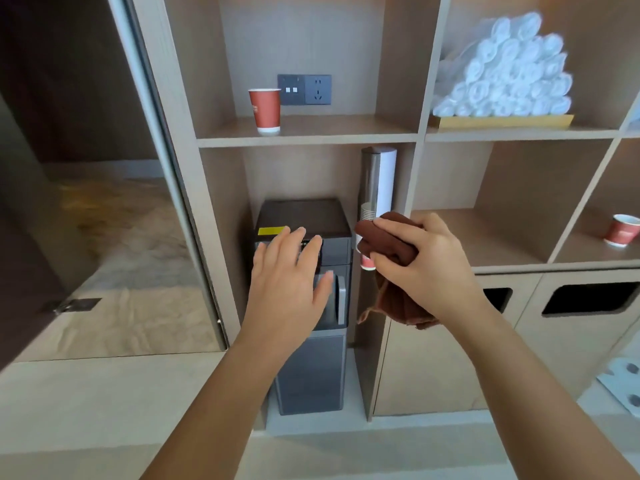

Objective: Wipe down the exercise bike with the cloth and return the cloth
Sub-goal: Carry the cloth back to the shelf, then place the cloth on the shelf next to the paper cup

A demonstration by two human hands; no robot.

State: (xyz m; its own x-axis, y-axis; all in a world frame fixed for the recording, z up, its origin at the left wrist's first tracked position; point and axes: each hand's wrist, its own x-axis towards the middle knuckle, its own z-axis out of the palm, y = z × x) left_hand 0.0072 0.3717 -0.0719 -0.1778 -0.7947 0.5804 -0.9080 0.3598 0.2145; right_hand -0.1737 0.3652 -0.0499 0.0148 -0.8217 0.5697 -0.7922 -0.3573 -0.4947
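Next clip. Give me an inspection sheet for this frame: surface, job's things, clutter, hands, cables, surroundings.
Surface: wooden shelf unit with open compartments; no table in view.
Job's things: brown cloth, bunched in the right hand, one end hanging below it; exercise bike not in view.
Clutter: red paper cup on the upper shelf; second red cup on the right shelf; rolled white towels stacked on a tray.
Hands: left hand open, fingers spread in front of the water dispenser, contact unclear; right hand grips the cloth.
Cables: nothing seen.
Surroundings: wall socket behind the upper cup; cup holder beside the water dispenser; bin openings lower right; glass door at left.
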